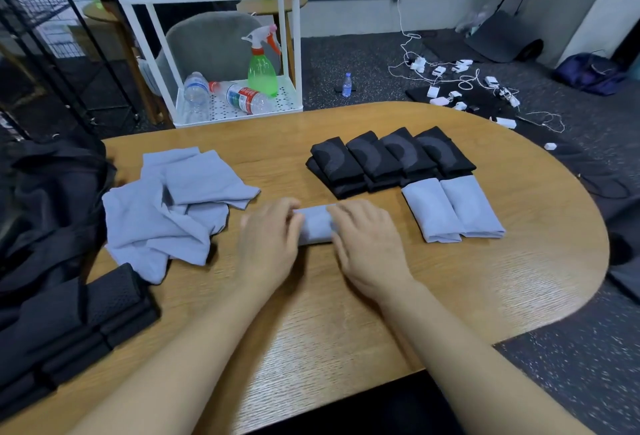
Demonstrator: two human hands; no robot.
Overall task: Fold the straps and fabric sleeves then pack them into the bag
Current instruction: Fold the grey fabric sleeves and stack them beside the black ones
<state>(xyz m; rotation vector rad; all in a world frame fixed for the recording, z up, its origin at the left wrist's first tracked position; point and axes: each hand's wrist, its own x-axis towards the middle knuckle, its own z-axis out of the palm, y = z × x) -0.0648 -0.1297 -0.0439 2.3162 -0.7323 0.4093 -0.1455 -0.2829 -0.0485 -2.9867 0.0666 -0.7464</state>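
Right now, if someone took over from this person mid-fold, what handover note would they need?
Left hand and right hand: both on the grey sleeve at table centre, pressing its two ends mid-fold; fingers lightly curled.
Done: two folded grey sleeves to the right; behind them a row of folded black pieces.
Left: a loose grey pile on the left, still unfolded. Black mesh pieces lie near the left table edge.
Bag sits at the far left; nothing visibly packed yet.
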